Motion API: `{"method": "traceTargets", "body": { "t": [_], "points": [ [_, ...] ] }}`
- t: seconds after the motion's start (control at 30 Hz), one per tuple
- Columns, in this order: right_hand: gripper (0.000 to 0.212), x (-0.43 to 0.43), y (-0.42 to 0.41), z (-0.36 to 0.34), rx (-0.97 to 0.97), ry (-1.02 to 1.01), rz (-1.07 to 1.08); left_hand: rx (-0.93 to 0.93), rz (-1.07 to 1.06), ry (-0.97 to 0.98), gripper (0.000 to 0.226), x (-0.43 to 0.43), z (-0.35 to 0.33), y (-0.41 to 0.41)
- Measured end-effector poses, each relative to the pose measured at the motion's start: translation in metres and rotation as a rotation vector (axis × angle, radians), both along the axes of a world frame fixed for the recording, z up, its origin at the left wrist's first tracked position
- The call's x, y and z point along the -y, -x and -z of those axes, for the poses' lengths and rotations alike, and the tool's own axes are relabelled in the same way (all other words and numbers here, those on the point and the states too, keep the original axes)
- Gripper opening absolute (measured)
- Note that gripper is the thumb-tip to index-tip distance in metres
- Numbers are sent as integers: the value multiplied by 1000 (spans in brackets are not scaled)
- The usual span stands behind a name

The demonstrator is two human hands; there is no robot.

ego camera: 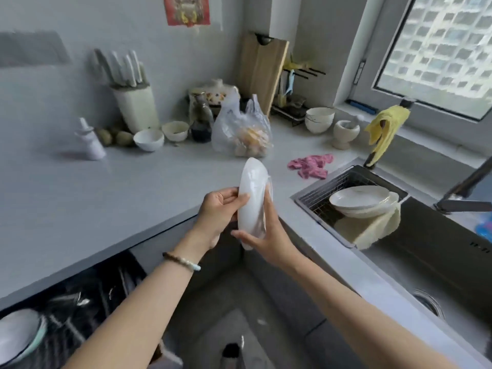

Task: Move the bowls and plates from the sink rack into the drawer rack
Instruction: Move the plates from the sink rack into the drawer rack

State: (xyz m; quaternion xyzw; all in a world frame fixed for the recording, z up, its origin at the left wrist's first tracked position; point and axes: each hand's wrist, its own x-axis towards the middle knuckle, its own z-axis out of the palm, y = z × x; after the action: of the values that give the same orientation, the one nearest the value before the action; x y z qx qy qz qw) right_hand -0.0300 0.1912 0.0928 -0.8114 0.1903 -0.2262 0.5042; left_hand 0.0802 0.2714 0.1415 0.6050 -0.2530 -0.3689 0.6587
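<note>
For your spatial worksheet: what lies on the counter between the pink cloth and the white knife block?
In the head view, between pink cloth and knife block: plastic bag, dark bottle, two bowls.

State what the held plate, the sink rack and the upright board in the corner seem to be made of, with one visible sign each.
Held plate: glazed ceramic, probably; glossy white.
Sink rack: metal wire; thin grey grid.
Upright board: wood; tan, matte.

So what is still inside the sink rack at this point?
The sink rack holds a stack of white plates, and a cream cloth lies under them, draped over the rack's edge. How many plates are stacked cannot be told, since they overlap.
</note>
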Motion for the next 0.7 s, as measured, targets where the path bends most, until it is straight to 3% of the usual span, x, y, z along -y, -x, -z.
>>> {"method": "traceTargets", "body": {
  "t": [0.37, 0.47, 0.7],
  "points": [
    [109, -261, -81, 26, -108, -121, -511, -86, -448, -114, 12, -306, 19, -40],
    [106, -330, -105, 41, -166, -158, -628, -119, -549, -147, 19, -386, 36, -53],
    [106, -489, -162, 74, -277, -205, -739, -196, -631, -210, 16, -553, 72, -100]
  ]
}}
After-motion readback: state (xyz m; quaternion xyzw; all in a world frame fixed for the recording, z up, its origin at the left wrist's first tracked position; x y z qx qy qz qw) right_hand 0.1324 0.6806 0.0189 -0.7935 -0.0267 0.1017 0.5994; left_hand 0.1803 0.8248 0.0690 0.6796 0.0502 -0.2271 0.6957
